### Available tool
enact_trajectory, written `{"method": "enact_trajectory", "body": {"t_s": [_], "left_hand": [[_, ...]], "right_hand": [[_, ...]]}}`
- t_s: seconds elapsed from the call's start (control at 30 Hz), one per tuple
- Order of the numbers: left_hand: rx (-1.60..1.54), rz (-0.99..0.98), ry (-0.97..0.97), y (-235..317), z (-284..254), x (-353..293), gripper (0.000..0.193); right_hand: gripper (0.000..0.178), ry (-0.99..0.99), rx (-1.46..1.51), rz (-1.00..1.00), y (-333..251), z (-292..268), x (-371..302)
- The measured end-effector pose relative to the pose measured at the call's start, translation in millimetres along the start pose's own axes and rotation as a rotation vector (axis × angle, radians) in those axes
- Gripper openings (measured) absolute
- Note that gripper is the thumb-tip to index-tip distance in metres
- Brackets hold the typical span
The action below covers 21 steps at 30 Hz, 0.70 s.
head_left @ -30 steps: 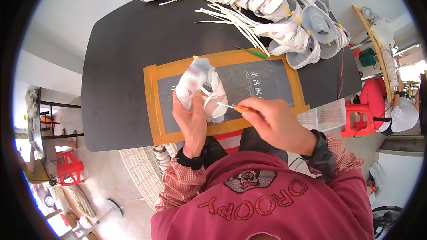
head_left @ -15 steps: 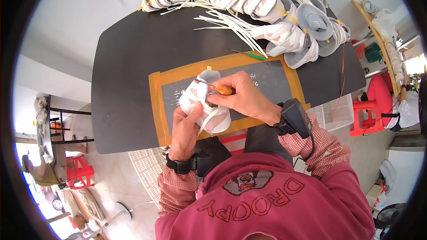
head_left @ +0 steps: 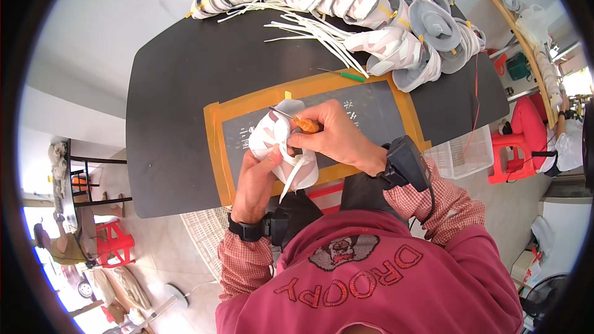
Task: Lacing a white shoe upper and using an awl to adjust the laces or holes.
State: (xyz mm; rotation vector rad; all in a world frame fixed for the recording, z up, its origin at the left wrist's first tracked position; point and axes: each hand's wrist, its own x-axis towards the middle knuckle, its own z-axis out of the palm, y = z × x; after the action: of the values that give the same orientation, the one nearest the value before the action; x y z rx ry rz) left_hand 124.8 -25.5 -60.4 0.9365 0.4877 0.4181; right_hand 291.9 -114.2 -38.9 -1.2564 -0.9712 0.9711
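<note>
Held above the black table (head_left: 167, 117) by its near edge, the pink-and-white shoe upper (head_left: 263, 137) looks partly laced, its white lace (head_left: 291, 179) dangling loose; the left hand (head_left: 252, 188) pinches its side. The right hand (head_left: 340, 136) clasps an orange-handled awl (head_left: 307, 125), its shaft across the yellow-tabbed end, whereas a second ago it pointed nearer the toe. Loose laces (head_left: 328, 36) remain toward the far edge.

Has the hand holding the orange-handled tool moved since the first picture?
Yes: the right hand moved left and up in the picture, judged against the brown tape border.
</note>
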Motion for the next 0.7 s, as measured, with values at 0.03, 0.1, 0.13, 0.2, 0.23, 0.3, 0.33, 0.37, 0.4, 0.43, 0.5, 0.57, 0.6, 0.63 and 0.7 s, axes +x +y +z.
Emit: {"method": "enact_trajectory", "body": {"t_s": [0.03,0.1,0.13,0.2,0.23,0.3,0.33,0.37,0.4,0.43,0.5,0.57,0.6,0.63,0.7], "left_hand": [[0.001,0.0,0.001,0.8,1.0,0.4,0.028],[-0.019,0.005,0.037,1.9,2.5,1.3,0.027],[-0.018,0.005,0.037,3.6,6.2,0.6,0.027],[0.086,0.077,0.145,6.4,15.9,-1.9,0.026],[0.083,0.078,0.148,4.0,16.4,-2.2,0.026],[0.286,0.226,0.192,-3.0,15.4,-2.6,0.024],[0.281,0.285,0.223,-6.5,16.0,-1.5,0.021],[0.28,0.285,0.227,-9.1,14.9,-1.3,0.021],[0.343,0.342,0.254,-10.9,14.5,-0.4,0.021],[0.406,0.399,0.28,-11.9,14.9,0.0,0.02],[0.464,0.423,0.288,-9.6,21.5,-1.8,0.021],[0.523,0.446,0.295,-8.1,27.6,-2.9,0.021],[0.523,0.454,0.308,-7.9,29.7,-2.7,0.021],[0.524,0.462,0.32,-7.9,30.5,-2.7,0.021],[0.538,0.454,0.313,-9.0,27.6,-3.1,0.021]], "right_hand": [[0.013,-0.002,-0.052,-0.017,-0.8,-0.2,0.0],[0.017,-0.003,-0.103,-0.035,-5.2,-0.1,-1.6],[0.018,0.043,-0.233,-0.027,-10.3,0.9,-4.6],[0.02,0.085,-0.363,-0.019,-17.6,2.4,-13.3],[0.019,0.103,-0.276,0.01,-20.1,2.5,-19.8],[0.019,0.116,-0.189,0.04,-22.0,-1.1,-30.0],[0.02,0.097,-0.277,0.026,-22.1,-4.5,-34.4],[0.022,0.078,-0.365,0.011,-22.3,-6.6,-38.3],[0.022,0.079,-0.366,0.011,-24.0,-7.5,-42.3],[0.021,0.046,-0.402,0.031,-25.8,-7.8,-46.4],[0.021,0.016,-0.438,0.051,-27.6,-7.6,-49.4],[0.023,0.005,-0.448,0.069,-28.4,-7.2,-50.6],[0.023,0.006,-0.448,0.068,-27.7,-7.6,-50.7],[0.023,0.01,-0.459,0.093,-26.4,-8.2,-50.5],[0.024,0.014,-0.469,0.117,-26.5,-8.3,-50.1]]}}
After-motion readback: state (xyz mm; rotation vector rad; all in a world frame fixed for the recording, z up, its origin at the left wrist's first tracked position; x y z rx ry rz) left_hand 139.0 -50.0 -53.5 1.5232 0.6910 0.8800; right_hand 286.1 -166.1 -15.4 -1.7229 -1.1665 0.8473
